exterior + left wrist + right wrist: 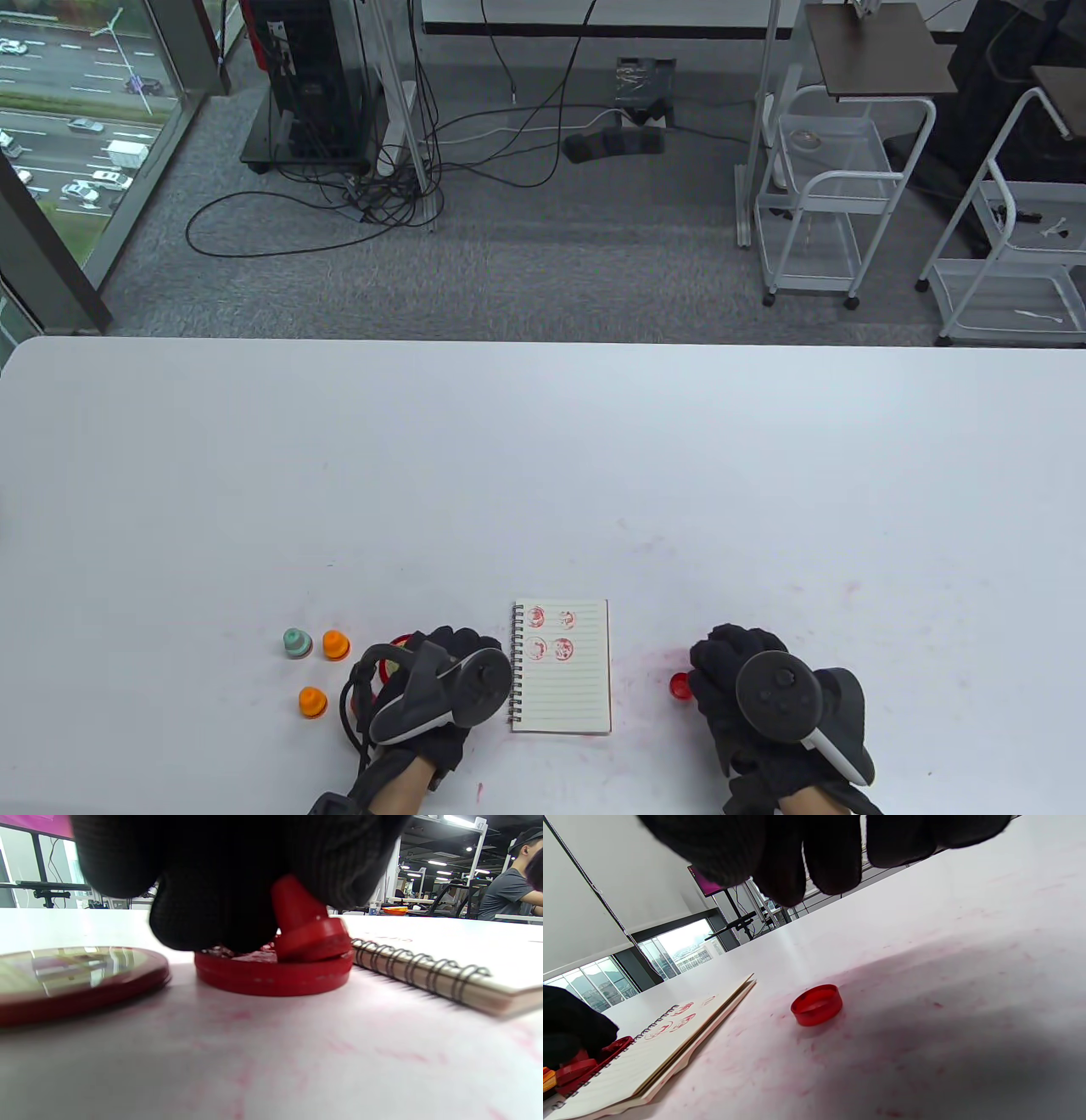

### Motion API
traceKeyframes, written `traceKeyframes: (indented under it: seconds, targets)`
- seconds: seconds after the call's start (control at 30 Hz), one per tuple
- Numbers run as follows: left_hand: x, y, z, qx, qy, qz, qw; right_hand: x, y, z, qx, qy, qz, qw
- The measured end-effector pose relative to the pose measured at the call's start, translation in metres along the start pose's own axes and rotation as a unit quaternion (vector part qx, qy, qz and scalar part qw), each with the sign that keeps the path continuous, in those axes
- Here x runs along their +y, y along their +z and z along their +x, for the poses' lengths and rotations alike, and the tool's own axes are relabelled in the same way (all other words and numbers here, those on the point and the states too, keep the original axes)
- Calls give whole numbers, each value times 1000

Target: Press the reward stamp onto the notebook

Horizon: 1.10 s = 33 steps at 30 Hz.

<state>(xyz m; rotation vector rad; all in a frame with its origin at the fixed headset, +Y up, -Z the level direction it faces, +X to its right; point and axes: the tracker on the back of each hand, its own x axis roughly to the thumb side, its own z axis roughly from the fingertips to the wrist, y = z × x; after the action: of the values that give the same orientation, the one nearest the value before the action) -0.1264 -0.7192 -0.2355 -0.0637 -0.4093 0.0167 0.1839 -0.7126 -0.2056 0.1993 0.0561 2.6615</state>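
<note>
A small spiral notebook (562, 667) (449, 959) (670, 1043) lies open near the table's front edge, with several red stamp prints on its upper lines. My left hand (441, 671) (237, 878), just left of the notebook, grips a red stamp (307, 927) (575, 1069) and holds it tilted on a round red ink pad (273, 974) (395, 654). The pad's lid (76, 978) lies beside it. My right hand (747, 688) (818, 853) hovers right of the notebook with loosely curled fingers and holds nothing. A red stamp cap (680, 686) (817, 1004) sits just left of it.
Two orange stamps (335, 645) (312, 702) and a green one (296, 643) stand left of my left hand. Red ink smears mark the white table (543, 475) around the notebook. A person sits at another desk in the background of the left wrist view.
</note>
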Motion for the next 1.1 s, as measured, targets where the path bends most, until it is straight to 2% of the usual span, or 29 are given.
traceKeyframes:
  seconds: [0.57,1.1]
  targets:
    - [4,3,-4,18,-1,1,1000,1,0,1,-3,-4,11,1000]
    - [28,12,5,-8,10,65,998,-2,1,2,-14,-8,-7,1000]
